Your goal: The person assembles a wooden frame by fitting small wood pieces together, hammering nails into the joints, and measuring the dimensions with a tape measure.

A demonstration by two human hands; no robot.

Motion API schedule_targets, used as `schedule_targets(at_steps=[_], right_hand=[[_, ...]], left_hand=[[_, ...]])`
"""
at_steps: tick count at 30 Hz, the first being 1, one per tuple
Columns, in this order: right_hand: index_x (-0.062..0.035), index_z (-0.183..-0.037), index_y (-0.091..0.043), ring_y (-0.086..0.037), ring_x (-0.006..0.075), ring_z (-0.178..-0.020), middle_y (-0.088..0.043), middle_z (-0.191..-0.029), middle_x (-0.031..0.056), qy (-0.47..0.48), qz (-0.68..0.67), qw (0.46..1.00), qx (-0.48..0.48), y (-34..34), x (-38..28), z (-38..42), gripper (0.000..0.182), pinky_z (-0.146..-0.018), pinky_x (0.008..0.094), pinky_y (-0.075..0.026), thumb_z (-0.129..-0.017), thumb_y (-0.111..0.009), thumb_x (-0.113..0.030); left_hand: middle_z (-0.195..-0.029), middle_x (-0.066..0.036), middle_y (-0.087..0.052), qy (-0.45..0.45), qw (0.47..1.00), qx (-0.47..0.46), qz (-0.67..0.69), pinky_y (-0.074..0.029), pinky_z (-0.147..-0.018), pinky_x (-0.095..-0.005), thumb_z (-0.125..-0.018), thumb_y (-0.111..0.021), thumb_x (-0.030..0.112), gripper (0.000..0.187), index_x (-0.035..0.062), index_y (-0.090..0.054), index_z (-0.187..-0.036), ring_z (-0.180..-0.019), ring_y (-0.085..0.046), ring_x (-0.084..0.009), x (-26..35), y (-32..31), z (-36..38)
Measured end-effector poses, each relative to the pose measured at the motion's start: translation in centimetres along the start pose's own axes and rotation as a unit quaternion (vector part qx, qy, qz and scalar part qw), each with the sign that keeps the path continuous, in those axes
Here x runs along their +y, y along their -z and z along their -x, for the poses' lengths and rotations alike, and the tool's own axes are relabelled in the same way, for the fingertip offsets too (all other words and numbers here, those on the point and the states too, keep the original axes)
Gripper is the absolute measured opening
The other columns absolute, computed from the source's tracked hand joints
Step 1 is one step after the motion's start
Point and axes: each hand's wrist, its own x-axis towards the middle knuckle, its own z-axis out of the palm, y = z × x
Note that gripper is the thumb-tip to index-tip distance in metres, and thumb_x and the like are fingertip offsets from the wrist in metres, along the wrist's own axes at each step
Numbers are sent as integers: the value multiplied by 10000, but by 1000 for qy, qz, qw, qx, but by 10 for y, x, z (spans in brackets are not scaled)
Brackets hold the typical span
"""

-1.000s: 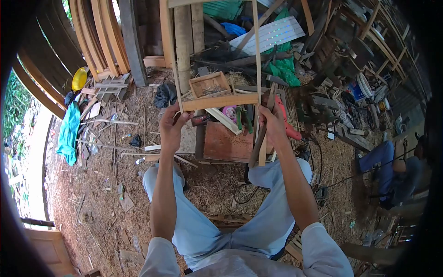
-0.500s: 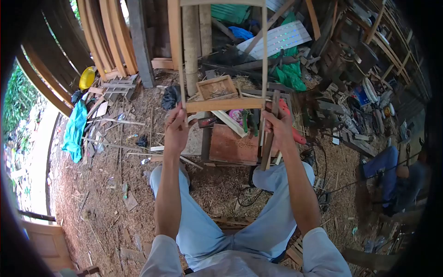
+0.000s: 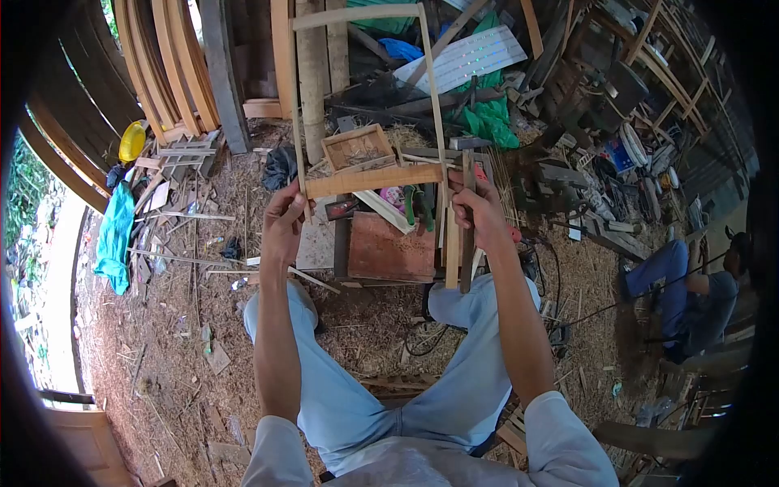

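A light wooden frame [image 3: 373, 178] with two long thin side pieces and a bar across its far end is held up in front of me. My left hand [image 3: 283, 217] pinches its near left corner. My right hand [image 3: 480, 209] is closed on the near right corner. Close to my right hand, a dark wooden stick [image 3: 467, 243] and a lighter strip [image 3: 452, 252] stand. Beyond the frame lies a small open wooden box [image 3: 357, 148]. Below it is a reddish-brown board [image 3: 392, 248].
A teal cloth [image 3: 116, 235] and a yellow container [image 3: 132, 141] are at the left. A green plastic sheet [image 3: 491, 122] and a white perforated panel [image 3: 471, 58] lie at the back. Another person [image 3: 706, 304] sits at the right. Wood shavings and scraps cover the ground.
The view has shifted to the right. The frame now tilts, its far end leaning left, and more of its far bar shows. Both hands still hold it.
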Motion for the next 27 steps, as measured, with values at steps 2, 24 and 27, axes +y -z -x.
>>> schedule_targets(at_steps=[2, 24, 27], right_hand=[[45, -1161, -575, -401, 54, -496, -452, -607, -7, 1, 4, 1000, 2, 0, 1, 1, 344, -410, 223, -281, -826, -570, -32], [-16, -1005, -610, -382, 37, -455, -445, -584, -50, 30, 37, 995, 93, -14, 21, -6, 254, -397, 220, -281, -823, -737, -141], [-17, -1012, -605, -390, 39, -456, -466, -600, -42, 14, 48, 994, 92, -15, 35, -7, 271, -396, 220, -292, -818, -742, -147]], left_hand=[[-955, -40, -663, -2, 1000, -6, -9, -380, -618, -208, -897, -645, 124, 308, 35, -614, -1190, -797, -575, -97, -1, 2, -1], [-1081, -110, -639, -45, 996, -7, -73, -547, -800, -337, -934, -577, 83, 249, 3, -558, -1169, -932, -632, -174, -10, -8, -1], [-1094, -126, -618, -39, 999, -11, 6, -575, -792, -375, -964, -532, 128, 268, 17, -491, -1204, -943, -635, -200, -10, -12, -1]])
